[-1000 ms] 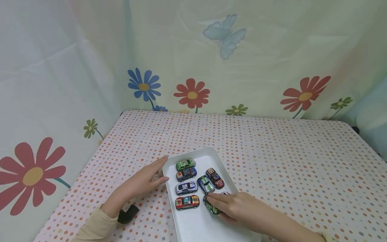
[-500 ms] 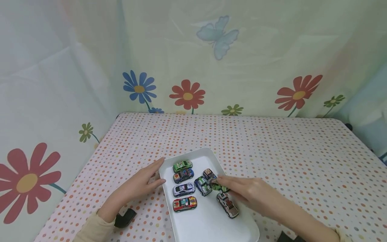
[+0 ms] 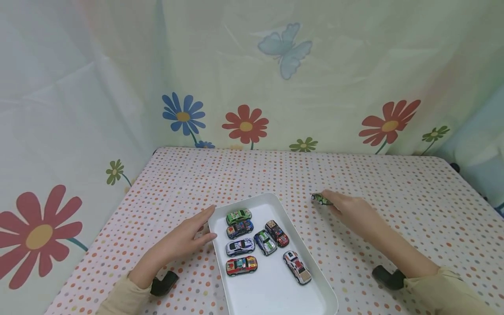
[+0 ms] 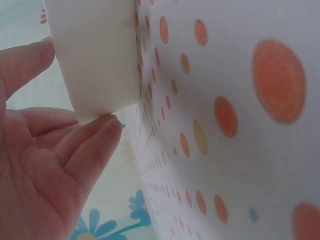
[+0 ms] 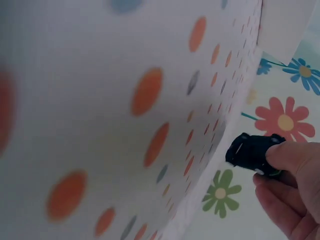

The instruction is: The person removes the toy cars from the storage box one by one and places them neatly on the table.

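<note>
My right hand (image 3: 356, 214) pinches a green toy car (image 3: 320, 199) beyond the tray's right side. In the right wrist view the dark underside of that toy car (image 5: 254, 151) faces the camera, held by thumb and fingers. My left hand (image 3: 183, 238) touches the upper left corner of the white tray (image 3: 271, 297). Its fairly straight fingers (image 4: 95, 150) rest against the tray's outer wall (image 4: 100, 60). Inside the tray, a green car (image 3: 238, 216), a dark blue car (image 3: 239, 229), a white car (image 3: 240, 247) and a red-yellow car (image 3: 241, 265) form a left column.
Right of that column lie a green-white car (image 3: 265, 242), a black-red car (image 3: 277, 233) and a white-brown car (image 3: 297, 267). A dotted cloth (image 3: 393, 192) covers the table, with a flowered curtain (image 3: 330, 87) behind. Black wrist devices (image 3: 389, 277) sit under both forearms.
My right hand has lifted the green toy car out of the tray and carried it right and away from me, over the cloth. The left hand stays at the tray's corner.
</note>
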A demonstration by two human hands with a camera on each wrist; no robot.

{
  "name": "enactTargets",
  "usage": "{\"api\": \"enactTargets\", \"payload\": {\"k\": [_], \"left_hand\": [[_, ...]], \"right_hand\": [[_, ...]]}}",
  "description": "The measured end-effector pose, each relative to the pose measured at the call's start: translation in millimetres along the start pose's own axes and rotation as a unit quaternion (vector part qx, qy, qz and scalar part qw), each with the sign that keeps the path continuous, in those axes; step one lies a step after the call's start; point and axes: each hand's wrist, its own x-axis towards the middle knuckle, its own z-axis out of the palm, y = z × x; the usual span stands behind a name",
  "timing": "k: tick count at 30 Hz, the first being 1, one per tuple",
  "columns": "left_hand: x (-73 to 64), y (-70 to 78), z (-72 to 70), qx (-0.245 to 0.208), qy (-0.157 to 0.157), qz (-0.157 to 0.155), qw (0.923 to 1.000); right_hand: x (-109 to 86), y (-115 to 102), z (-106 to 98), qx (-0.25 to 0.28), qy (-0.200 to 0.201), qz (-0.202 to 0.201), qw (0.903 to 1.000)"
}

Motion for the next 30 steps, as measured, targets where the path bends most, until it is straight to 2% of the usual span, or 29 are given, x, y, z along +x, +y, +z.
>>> {"api": "enactTargets", "payload": {"k": [4, 9, 21, 26, 30], "left_hand": [[-0.7, -0.1, 0.4, 0.002, 0.001, 0.003, 1.0], [-0.7, 0.4, 0.5, 0.002, 0.0, 0.003, 1.0], [0.2, 0.8, -1.0, 0.013, 0.004, 0.006, 0.9999], [0.2, -0.4, -0.4, 0.009, 0.004, 0.006, 0.9999], [-0.4, -0.7, -0.2, 0.007, 0.002, 0.005, 1.0]], "right_hand": [[5.3, 1, 5, -0.003, -0.032, 0.02, 0.9993], [8.1, -2, 6, -0.011, -0.06, 0.024, 0.9979], [2.8, -11, 6, -0.045, -0.106, -0.004, 0.9933], [2.1, -12, 7, -0.042, -0.112, 0.009, 0.9928], [2.5, -15, 7, -0.019, -0.125, 0.036, 0.9913]]}}
